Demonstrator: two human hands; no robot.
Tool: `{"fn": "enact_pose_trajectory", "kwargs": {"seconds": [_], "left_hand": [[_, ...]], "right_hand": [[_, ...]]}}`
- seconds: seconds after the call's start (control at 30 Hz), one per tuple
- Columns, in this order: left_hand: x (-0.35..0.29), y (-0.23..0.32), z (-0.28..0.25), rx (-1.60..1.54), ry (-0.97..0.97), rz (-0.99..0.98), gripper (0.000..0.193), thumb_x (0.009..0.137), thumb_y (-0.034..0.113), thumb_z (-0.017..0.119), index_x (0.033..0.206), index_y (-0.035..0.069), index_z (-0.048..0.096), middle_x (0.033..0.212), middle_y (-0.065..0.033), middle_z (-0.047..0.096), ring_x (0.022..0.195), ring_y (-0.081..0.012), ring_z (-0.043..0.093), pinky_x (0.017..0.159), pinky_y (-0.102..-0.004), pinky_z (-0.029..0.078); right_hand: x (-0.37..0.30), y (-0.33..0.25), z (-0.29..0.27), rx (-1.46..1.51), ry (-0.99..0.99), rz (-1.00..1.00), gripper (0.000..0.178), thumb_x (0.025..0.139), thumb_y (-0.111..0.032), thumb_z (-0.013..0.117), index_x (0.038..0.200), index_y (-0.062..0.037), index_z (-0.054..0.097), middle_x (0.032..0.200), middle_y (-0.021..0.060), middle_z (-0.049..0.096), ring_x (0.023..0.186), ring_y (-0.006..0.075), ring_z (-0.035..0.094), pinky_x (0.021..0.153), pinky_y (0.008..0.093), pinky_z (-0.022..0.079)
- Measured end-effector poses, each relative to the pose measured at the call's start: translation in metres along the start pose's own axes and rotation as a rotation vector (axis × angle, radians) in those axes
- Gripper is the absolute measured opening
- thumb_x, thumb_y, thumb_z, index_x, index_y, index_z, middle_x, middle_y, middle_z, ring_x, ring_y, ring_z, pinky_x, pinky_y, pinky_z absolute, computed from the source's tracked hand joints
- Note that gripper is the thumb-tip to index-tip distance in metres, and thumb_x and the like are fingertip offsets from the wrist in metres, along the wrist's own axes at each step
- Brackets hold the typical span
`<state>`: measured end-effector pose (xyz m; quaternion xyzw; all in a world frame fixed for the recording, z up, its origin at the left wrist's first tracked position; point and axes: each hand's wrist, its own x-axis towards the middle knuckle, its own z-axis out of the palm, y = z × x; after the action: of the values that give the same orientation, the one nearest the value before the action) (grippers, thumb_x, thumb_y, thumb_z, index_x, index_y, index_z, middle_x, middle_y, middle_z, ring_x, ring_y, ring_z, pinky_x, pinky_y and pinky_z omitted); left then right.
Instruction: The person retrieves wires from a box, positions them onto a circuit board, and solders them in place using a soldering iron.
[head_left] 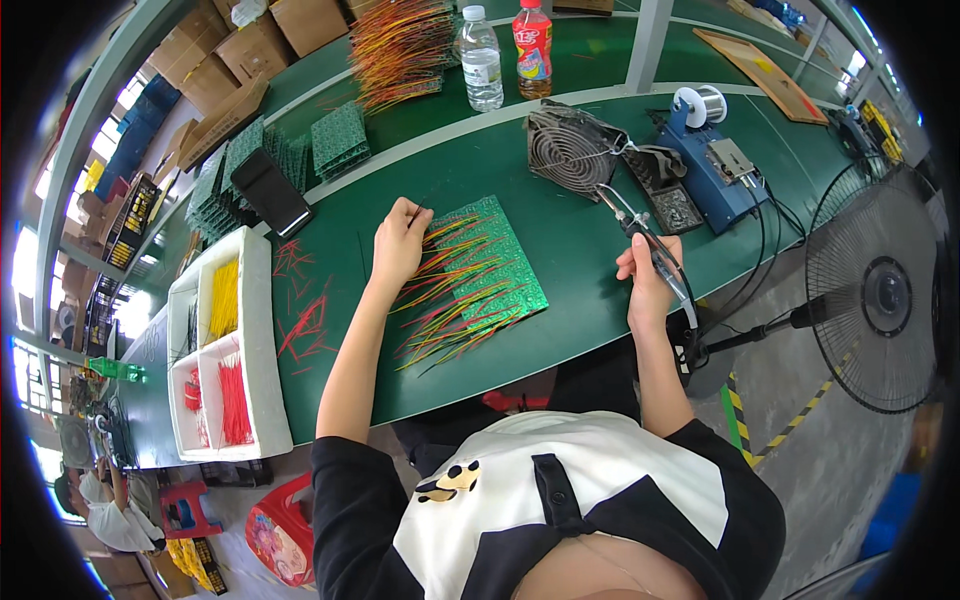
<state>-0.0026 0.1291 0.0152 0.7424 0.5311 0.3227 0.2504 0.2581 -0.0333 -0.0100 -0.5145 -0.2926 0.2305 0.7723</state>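
A green circuit board panel [505,250] lies on the green bench before me. Rows of red, yellow and dark wires [455,280] stick out from it toward the left and front. My left hand [402,238] is at the panel's upper left corner, finger and thumb pinched on what looks like a thin dark wire. To the right of the panel, my right hand [652,275] is wrapped round a soldering iron [672,268] with a cable and feed tube. Its metal front points up and left, near a small fan, apart from the board.
A white foam box [282,400] of sorted wires stands left, with loose red wires [305,325] beside it. Behind are a phone [272,193], stacked boards [340,138], two bottles [482,75], the small fan [568,150] and a blue solder feeder [705,180]. A floor fan [885,290] stands right.
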Motion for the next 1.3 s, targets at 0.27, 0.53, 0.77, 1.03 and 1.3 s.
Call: {"fn": "enact_pose_trajectory", "kwargs": {"seconds": [0.27,0.53,0.77,1.03,1.3], "left_hand": [[0.028,-0.010,0.012,0.045,-0.188,0.034,0.025,0.086,0.024,0.055,0.089,0.001,0.065,0.076,-0.0167,0.065,0.072,-0.0311,0.062,0.067,-0.0375,0.047],[0.010,-0.006,0.018,0.002,-0.269,0.051,0.022,0.085,0.020,0.056,0.088,-0.001,0.063,0.073,-0.0114,0.064,0.067,-0.0209,0.059,0.063,-0.0315,0.044],[-0.015,0.015,0.004,-0.201,-0.112,0.039,0.014,0.085,0.011,0.056,0.088,0.000,0.064,0.060,0.0029,0.045,0.056,-0.0030,0.034,0.051,-0.0202,0.028],[-0.030,0.026,0.015,-0.063,-0.082,0.056,0.017,0.076,0.018,0.064,0.088,0.007,0.070,0.046,-0.0023,0.030,0.042,-0.0092,0.029,0.044,-0.0281,0.029],[-0.037,0.025,0.025,0.061,-0.035,0.202,0.014,0.077,0.017,0.065,0.086,0.009,0.070,0.048,-0.0058,0.046,0.042,-0.0191,0.044,0.046,-0.0305,0.037]], "right_hand": [[0.001,0.000,-0.001,0.044,0.023,0.023,0.019,0.086,-0.013,0.062,0.090,-0.0028,0.046,0.065,0.0076,0.057,0.050,0.0088,0.050,0.049,0.0195,0.040],[0.000,-0.002,-0.002,0.057,-0.036,0.027,0.017,0.086,-0.012,0.061,0.087,-0.0043,0.047,0.063,0.0066,0.056,0.048,0.0082,0.048,0.046,0.0191,0.038],[0.000,-0.004,0.004,0.016,-0.071,0.045,0.017,0.085,-0.011,0.061,0.086,-0.0033,0.046,0.063,0.0069,0.057,0.047,0.0079,0.049,0.045,0.0188,0.039],[-0.003,-0.003,0.024,0.144,-0.140,0.207,0.017,0.085,-0.011,0.062,0.086,-0.0045,0.047,0.063,0.0075,0.058,0.048,0.0083,0.050,0.046,0.0196,0.040],[-0.017,0.001,0.031,0.068,-0.191,0.261,0.018,0.084,-0.012,0.063,0.083,-0.0050,0.046,0.061,0.0077,0.057,0.044,0.0082,0.048,0.042,0.0196,0.038]]}}
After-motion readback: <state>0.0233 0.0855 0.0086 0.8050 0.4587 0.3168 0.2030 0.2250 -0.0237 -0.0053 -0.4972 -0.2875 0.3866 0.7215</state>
